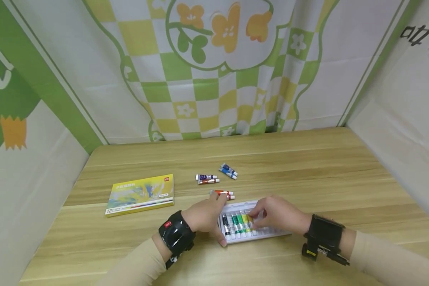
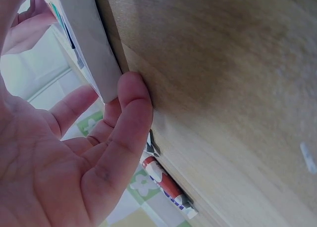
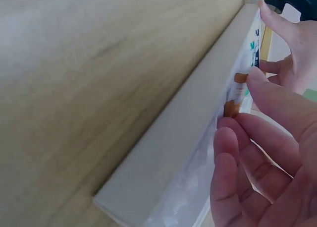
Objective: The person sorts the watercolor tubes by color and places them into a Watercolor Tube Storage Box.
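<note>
Gripping white tray (image 3: 183,113) by left end with left hand (image 1: 205,214); pinching brown tube (image 3: 232,108) with right hand (image 1: 280,214), beside yellow tube (image 1: 246,220), green tubes (image 1: 240,220) and black tube (image 1: 226,223) in tray.

I look in on a small curtained-off space, but I cannot tell whether it sits in a home or a studio. Checked, flowered cloth (image 1: 205,91) hangs behind the wood-grain desk (image 1: 293,167), and pale panels (image 1: 404,119) flank it.
</note>
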A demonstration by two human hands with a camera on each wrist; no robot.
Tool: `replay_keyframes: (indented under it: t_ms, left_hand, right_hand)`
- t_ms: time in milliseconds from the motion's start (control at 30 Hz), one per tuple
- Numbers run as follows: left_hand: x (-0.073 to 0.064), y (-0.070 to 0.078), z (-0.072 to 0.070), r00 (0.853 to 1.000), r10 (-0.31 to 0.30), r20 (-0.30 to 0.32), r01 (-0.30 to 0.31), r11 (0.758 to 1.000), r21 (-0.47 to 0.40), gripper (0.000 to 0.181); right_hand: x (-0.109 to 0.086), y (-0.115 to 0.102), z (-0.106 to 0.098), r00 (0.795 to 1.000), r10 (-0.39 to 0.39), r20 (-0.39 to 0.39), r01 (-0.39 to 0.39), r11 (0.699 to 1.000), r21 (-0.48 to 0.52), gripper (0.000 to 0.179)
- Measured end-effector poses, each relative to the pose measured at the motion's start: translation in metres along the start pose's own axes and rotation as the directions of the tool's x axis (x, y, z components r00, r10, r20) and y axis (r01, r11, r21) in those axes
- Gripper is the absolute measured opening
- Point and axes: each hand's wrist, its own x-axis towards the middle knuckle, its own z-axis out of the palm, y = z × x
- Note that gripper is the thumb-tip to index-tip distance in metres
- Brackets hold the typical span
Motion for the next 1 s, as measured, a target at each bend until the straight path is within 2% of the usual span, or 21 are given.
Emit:
replay_keyframes:
  t_ms: [200, 333, 600, 833, 1000]
  left_hand:
    - [0.001, 0.000, -0.002, 1.000, 0.012, -0.005, -0.012, 1.000, -0.001, 0.104]
    - [0.001, 0.000, -0.003, 1.000, 0.004, -0.002, -0.004, 1.000, -0.012, 0.104]
    - [-0.001, 0.001, 0.000, 1.000, 0.000, 0.002, 0.000, 1.000, -0.003, 0.104]
    - [-0.002, 0.001, 0.002, 1.000, 0.001, -0.011, -0.001, 1.000, 0.020, 0.104]
    - [-0.002, 0.002, 0.001, 1.000, -0.008, -0.014, 0.008, 1.000, 0.015, 0.104]
  right_hand:
    - [0.002, -0.007, -0.001, 0.998, -0.058, -0.001, 0.057, 0.995, -0.083, 0.027]
    - [0.003, -0.012, -0.002, 0.998, -0.058, 0.011, 0.059, 0.988, -0.145, 0.026]
    - [0.007, -0.016, -0.004, 0.998, -0.030, 0.061, 0.041, 0.982, -0.182, 0.024]
    - [0.010, -0.013, -0.013, 0.974, -0.126, 0.186, 0.165, 0.964, -0.209, 0.024]
    - [0.010, -0.013, -0.021, 0.967, -0.145, 0.211, 0.192, 0.956, -0.220, 0.024]
